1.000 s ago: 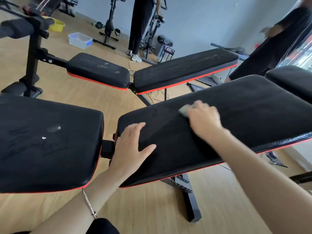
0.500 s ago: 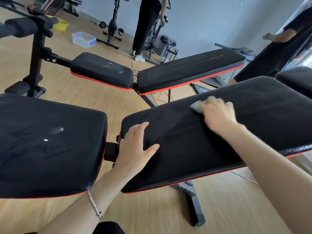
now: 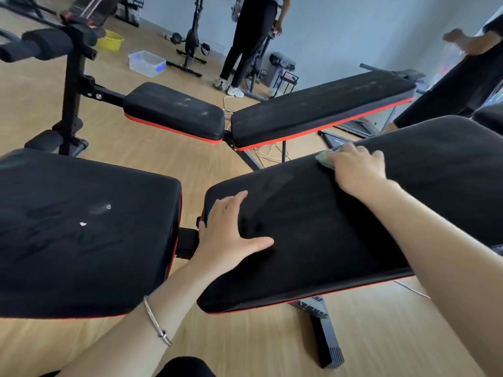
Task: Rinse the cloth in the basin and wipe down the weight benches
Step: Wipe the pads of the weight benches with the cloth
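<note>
Left hand point(image 3: 231, 235): flat, bracing backrest pad point(image 3: 326, 240), near-left corner.
Right hand point(image 3: 356, 170): gripping cloth point(image 3: 324, 159), far edge.
Method: overlap strokes evenly.

Bright, soft light in a wide, bent view.
The floor point(image 3: 258, 349) shines a little. Shadows are faint. Straight lines curve near the edges, and the top left corner is smeared with blur.
</note>
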